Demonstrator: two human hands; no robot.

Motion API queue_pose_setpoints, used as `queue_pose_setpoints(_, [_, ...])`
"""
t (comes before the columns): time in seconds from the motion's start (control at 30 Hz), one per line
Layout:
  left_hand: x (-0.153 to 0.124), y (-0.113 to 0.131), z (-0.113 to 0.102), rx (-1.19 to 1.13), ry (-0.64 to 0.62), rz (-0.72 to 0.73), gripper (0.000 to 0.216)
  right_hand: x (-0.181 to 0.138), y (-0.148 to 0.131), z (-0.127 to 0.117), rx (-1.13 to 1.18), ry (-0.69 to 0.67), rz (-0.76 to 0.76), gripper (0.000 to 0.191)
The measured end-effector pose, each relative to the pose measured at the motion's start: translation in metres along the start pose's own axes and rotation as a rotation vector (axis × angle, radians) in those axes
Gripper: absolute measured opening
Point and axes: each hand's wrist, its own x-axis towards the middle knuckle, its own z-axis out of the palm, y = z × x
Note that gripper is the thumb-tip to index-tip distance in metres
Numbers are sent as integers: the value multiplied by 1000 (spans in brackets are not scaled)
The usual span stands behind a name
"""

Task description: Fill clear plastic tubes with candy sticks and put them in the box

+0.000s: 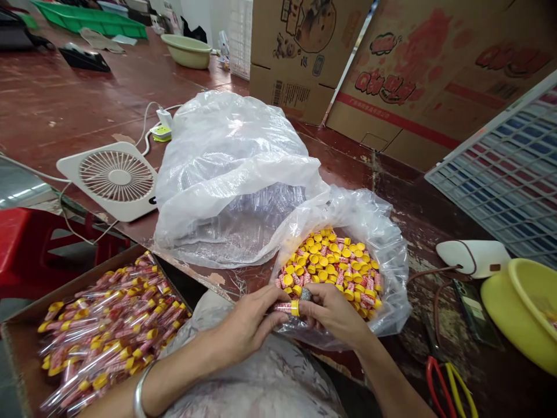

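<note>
My left hand (256,316) is closed around a small tube (284,307) with a pink-and-white patterned body. At the tube's right end sits a yellow cap (295,308), and the fingers of my right hand (333,310) pinch at it. Something grey is wrapped on a right-hand finger. Just beyond both hands, a clear plastic bag (394,278) stands open, full of yellow caps with pink patterned pieces (326,255). To the lower left, a cardboard box (21,371) holds many clear tubes with yellow caps (108,325).
A large translucent bag (235,128) of clear tubes lies behind. A white fan (117,177) stands left of it. On the right are scissors (444,371), a phone (476,310), a yellow basin (513,313) and a white crate (513,157). Cardboard cartons (400,75) stand at the back.
</note>
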Motion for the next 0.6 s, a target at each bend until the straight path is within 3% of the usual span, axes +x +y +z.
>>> queue_pose_setpoints(0.1, [-1,0,6,18,44,-23,14,4,0,5,9,-6,-16,35])
queue_pose_setpoints(0.2, [-3,3,-3,84,16,-53,15,2,4,6,-160,81,-127,34])
queue_pose_setpoints(0.27, [-6,1,-21,208,68,-89,20,-3,13,2,-399,257,-250,33])
queue_pose_setpoints(0.37, [-10,-15,-63,546,299,-268,23,-8,35,-2,-757,491,-472,24])
queue_pose_setpoints(0.5, [5,-45,-109,902,452,-618,29,-6,58,5,-1039,433,-577,11])
queue_pose_setpoints(0.6, [26,-58,-118,927,477,-685,36,-3,64,9,-1129,390,-566,13])
